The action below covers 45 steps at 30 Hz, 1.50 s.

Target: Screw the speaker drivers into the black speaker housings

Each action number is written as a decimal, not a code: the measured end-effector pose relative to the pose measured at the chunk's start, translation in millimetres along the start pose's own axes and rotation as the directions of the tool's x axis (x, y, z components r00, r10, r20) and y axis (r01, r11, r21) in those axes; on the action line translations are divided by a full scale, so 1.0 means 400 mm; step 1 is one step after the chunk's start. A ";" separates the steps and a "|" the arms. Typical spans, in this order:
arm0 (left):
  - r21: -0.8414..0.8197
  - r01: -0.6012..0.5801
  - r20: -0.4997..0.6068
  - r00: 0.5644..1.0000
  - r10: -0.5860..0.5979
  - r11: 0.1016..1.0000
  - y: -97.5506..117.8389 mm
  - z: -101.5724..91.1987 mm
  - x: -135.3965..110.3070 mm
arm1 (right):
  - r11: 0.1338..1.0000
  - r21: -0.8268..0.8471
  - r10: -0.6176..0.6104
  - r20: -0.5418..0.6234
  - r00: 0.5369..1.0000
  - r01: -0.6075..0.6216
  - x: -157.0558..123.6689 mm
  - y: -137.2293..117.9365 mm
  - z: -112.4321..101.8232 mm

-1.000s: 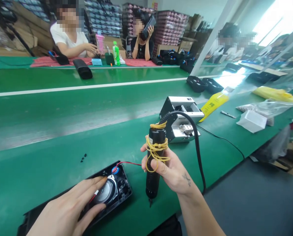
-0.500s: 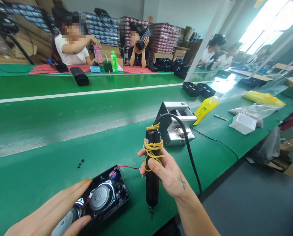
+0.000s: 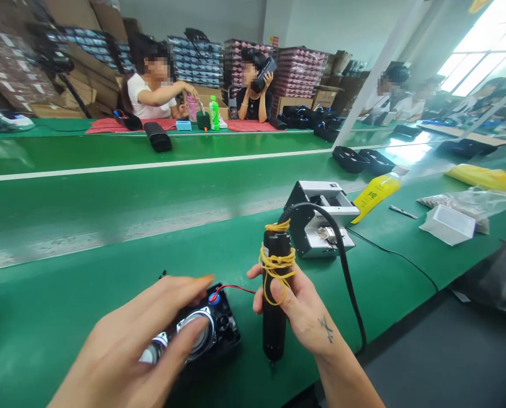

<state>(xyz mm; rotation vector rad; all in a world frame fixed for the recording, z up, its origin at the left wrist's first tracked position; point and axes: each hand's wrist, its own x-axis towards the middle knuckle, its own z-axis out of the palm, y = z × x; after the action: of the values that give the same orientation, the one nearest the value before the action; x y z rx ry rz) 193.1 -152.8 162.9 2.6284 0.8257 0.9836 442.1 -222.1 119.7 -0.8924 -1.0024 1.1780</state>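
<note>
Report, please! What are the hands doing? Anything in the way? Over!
Right hand: gripping black screwdriver, tip down. Left hand: open over black speaker case, touch unclear. In the way: left hand partly hides case; red wire runs toward right hand.

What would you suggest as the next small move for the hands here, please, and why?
Probably the left hand should first steady the black speaker casing: that hand is blurred over it, its hold unclear, while the right hand grips the corded screwdriver bit down, beside the casing rather than over it.
</note>
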 end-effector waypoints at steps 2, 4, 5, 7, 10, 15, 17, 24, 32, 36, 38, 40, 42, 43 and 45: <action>-0.094 -0.077 0.048 0.995 0.082 0.993 0.053 0.014 0.067 | 0.999 -0.032 0.015 0.004 1.000 -0.015 -0.005 0.002 0.010; -0.115 -0.125 0.060 0.989 0.132 0.986 0.089 0.034 0.112 | 0.997 -0.077 0.015 -0.008 1.000 -0.016 -0.013 0.006 0.018; -0.115 -0.135 0.054 0.988 0.142 0.984 0.099 0.045 0.123 | 0.993 -0.118 0.001 -0.023 1.000 -0.004 -0.016 0.008 0.021; -0.118 -0.125 0.029 0.991 0.129 0.985 0.110 0.068 0.128 | 0.972 -0.231 -0.045 -0.051 0.998 0.032 -0.021 0.014 0.023; -0.155 -0.061 -0.016 0.998 0.060 0.986 0.115 0.096 0.112 | 0.931 -0.360 -0.094 -0.061 0.994 0.066 -0.022 0.020 0.020; -0.212 -0.017 -0.053 0.999 0.006 0.977 0.142 0.098 0.098 | 0.861 -0.492 -0.208 -0.102 0.973 0.132 -0.015 0.002 0.016; -0.211 -0.055 -0.099 0.995 0.035 0.976 0.155 0.088 0.103 | 0.822 -0.545 -0.258 -0.094 0.962 0.167 -0.011 -0.011 0.012; -0.006 -0.060 -0.153 0.987 0.059 0.998 0.172 0.091 0.104 | 0.752 -0.648 -0.272 -0.138 0.952 0.121 -0.015 0.007 -0.017; 0.005 -0.115 -0.222 0.968 0.113 0.993 0.162 0.112 0.071 | 0.792 -0.577 -0.312 -0.101 0.945 0.199 -0.007 0.021 0.013; 0.076 -0.187 -0.249 0.947 0.200 0.979 0.148 0.116 0.052 | 0.821 -0.533 -0.310 -0.118 0.943 0.203 -0.003 0.021 0.021; 0.108 -0.196 -0.255 0.942 0.218 0.975 0.140 0.115 0.044 | 0.822 -0.535 -0.310 -0.138 0.941 0.193 -0.005 0.023 0.023; 0.124 -0.194 -0.268 0.938 0.221 0.973 0.132 0.113 0.039 | 0.819 -0.534 -0.331 -0.139 0.933 0.211 -0.008 0.023 0.026; 0.126 -0.181 -0.282 0.936 0.210 0.975 0.130 0.111 0.038 | 0.816 -0.529 -0.349 -0.129 0.928 0.233 -0.012 0.021 0.028; 0.117 -0.171 -0.281 0.939 0.198 0.978 0.132 0.109 0.040 | 0.810 -0.536 -0.355 -0.125 0.927 0.238 -0.014 0.019 0.029; 0.078 -0.162 -0.283 0.943 0.178 0.984 0.146 0.106 0.045 | 0.789 -0.567 -0.364 -0.124 0.923 0.235 -0.020 0.012 0.028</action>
<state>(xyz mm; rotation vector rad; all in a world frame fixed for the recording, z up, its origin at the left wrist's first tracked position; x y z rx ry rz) 257.1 -190.3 162.9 2.6749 0.6983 1.4376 429.4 -228.7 117.3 -1.2271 -1.2606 0.4946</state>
